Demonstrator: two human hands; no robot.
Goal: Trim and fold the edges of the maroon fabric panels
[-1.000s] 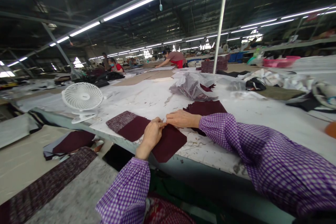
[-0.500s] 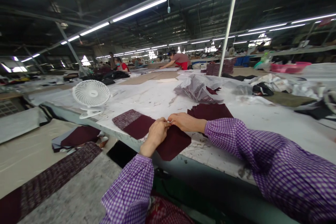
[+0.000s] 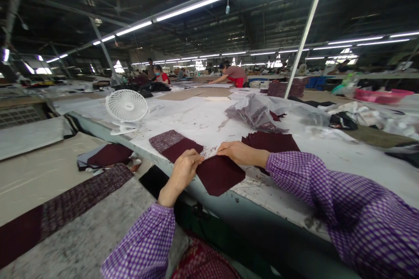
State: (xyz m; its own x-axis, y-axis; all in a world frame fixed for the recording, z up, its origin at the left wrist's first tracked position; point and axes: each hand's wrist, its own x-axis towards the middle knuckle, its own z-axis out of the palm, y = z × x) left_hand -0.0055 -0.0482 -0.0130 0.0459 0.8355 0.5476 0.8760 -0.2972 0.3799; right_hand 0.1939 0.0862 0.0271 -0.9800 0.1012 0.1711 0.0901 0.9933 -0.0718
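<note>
A dark maroon fabric piece [image 3: 221, 175] hangs partly over the near edge of the white-topped table. My left hand [image 3: 186, 168] pinches its upper left corner, fingers closed. Along the upper edge, my right hand [image 3: 234, 151] pinches the same piece with thumb and fingertips. Just beyond my left hand lies a maroon panel with a speckled knit part [image 3: 168, 141], flat on the table. Behind my right forearm rests a stack of maroon fabric pieces [image 3: 273, 141], partly covered by the sleeve.
A white fan [image 3: 127, 107] stands on the table [image 3: 190, 117] at the left. Crumpled clear plastic [image 3: 250, 111] lies behind the stack. At the lower left, a side surface holds a maroon knit strip [image 3: 85, 196] and a small fabric pile [image 3: 109, 156]. Several people work farther back.
My hands have moved apart along the fabric's upper edge, the left one toward me and to the left. The piece's edge now stretches between them. The whole view has shifted slightly.
</note>
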